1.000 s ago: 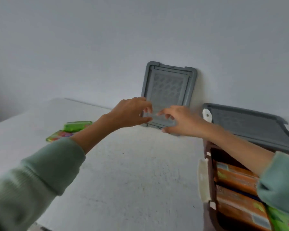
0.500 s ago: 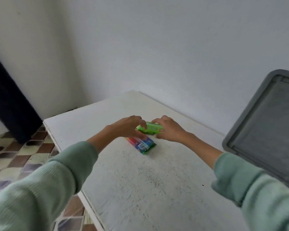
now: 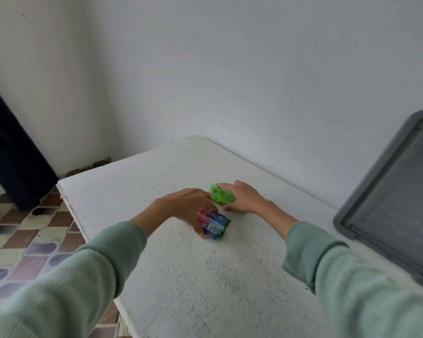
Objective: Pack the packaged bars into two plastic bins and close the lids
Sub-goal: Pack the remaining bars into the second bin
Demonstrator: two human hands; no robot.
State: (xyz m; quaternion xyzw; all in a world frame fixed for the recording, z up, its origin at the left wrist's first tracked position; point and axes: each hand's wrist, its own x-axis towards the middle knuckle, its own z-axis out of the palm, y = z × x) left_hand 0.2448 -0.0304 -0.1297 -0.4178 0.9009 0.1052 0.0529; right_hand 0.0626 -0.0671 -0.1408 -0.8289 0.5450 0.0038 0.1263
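Note:
A green packaged bar (image 3: 222, 196) is gripped in my right hand (image 3: 242, 199), near the middle of the white table (image 3: 205, 276). My left hand (image 3: 185, 208) holds a red, blue and green packaged bar (image 3: 213, 223), tilted up off the table surface. The two hands are close together, left one nearer me. A grey bin lid (image 3: 386, 206) stands at the right edge of the view. The bins themselves are out of sight.
The white wall (image 3: 254, 81) runs along the table's far side. The table's left edge (image 3: 71, 215) drops to a patterned tile floor (image 3: 22, 240). A dark curtain (image 3: 7, 154) hangs at the far left.
My head turned left from the lids and bin toward the two bars. Both hands moved there; each has now taken one bar, and the two bars have come apart.

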